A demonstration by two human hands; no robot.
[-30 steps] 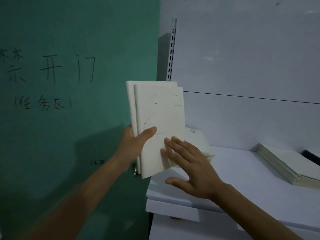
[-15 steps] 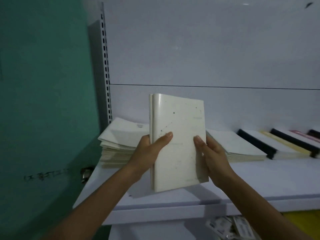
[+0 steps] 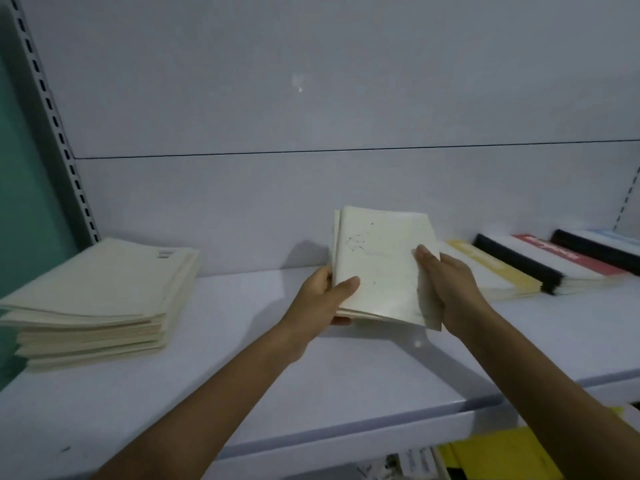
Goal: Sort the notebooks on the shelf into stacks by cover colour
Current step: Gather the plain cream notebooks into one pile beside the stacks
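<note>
Both hands hold a small bundle of cream notebooks [image 3: 381,261] with a dotted constellation on the top cover, tilted back just above the middle of the white shelf [image 3: 242,382]. My left hand [image 3: 322,299] grips its left edge, thumb on the cover. My right hand [image 3: 446,289] grips its right edge. A tall stack of cream notebooks [image 3: 100,299] lies at the shelf's left end. To the right lie notebooks with a yellow band [image 3: 491,265], a black spine [image 3: 519,268], a red band [image 3: 568,254] and another black spine [image 3: 595,251].
A green wall [image 3: 20,202] and a slotted upright [image 3: 59,140] bound the shelf on the left. The white back panel [image 3: 311,98] rises behind. Below the shelf's front edge at the right sit yellow items [image 3: 502,455] and some printed packets.
The view has swung right, away from the green wall. The held notebooks have gone down and tilted back, from upright to low over the shelf. Both hands keep their hold.
</note>
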